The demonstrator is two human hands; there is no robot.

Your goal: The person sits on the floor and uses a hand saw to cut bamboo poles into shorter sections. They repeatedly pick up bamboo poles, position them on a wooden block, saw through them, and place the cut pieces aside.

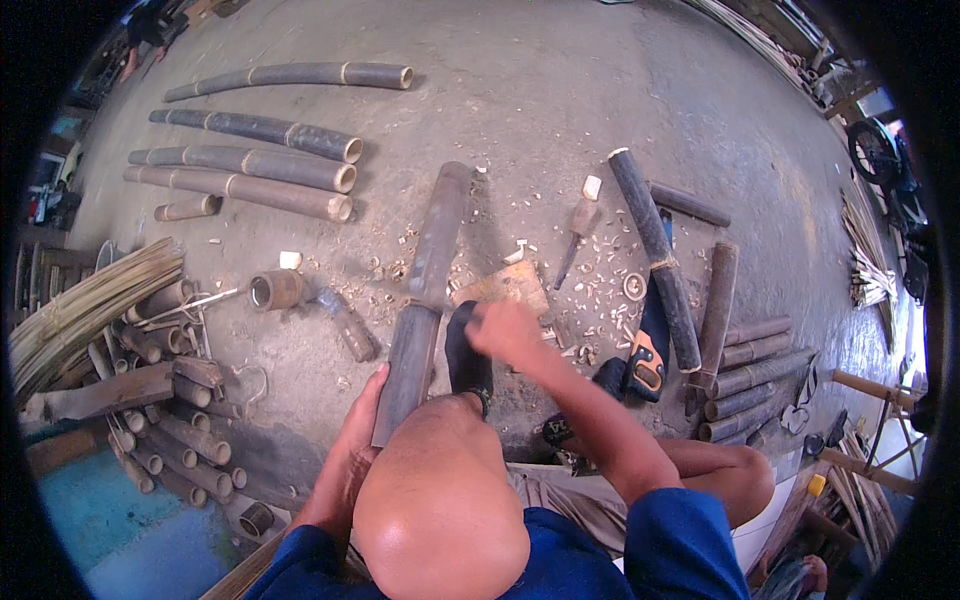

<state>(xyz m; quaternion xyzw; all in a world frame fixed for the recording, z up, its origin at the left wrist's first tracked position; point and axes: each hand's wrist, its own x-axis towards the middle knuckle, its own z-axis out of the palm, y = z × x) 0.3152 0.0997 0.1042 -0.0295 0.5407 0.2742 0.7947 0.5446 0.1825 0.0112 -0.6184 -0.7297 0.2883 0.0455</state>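
Observation:
A dark bamboo pole (pixel 434 235) slants away from me along my left shin, with a node ring near its middle. My left hand (pixel 362 420) grips the near end from the left side, its thumb along the wall and its other fingers mostly hidden. Over my black-covered foot (pixel 468 350), my right hand (pixel 505 332) is closed with the fingers curled in; whatever it holds, if anything, is hidden. Just beyond it lies a wooden block (pixel 515 286). Pale shavings (pixel 388 268) litter the floor around the pole.
Four long bamboo poles (pixel 290 75) lie far left. A chisel-like tool (pixel 572 245), an orange-handled saw (pixel 648 365) and a leaning bamboo pole (pixel 655 255) are to the right. A hammer-like tool (pixel 345 325) and bamboo ring (pixel 277 290) lie left. Bamboo piles (pixel 190 440) flank me.

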